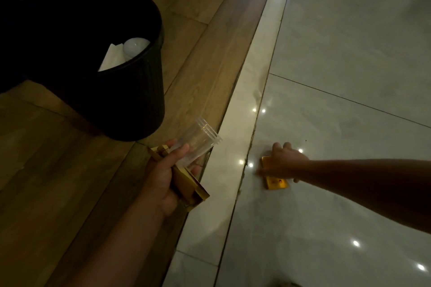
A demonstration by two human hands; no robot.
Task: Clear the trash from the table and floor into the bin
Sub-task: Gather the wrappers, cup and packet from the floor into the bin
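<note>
Person's left hand (163, 177), nearest, fingers clamped on clear plastic cup (198, 144) w/ gold packet (186, 184) beneath, overloaded so cup could slip; right hand (283, 162) fingers spread, pressing flat gold wrapper (275, 180) on glossy tile, hard to lift; bin (130, 91) nearby.

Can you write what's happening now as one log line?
left hand: holds clear cup, gold box | right hand: on gold packet, floor | bin: nearby

Dim, glare-spotted, perhaps slightly blurred.
</note>
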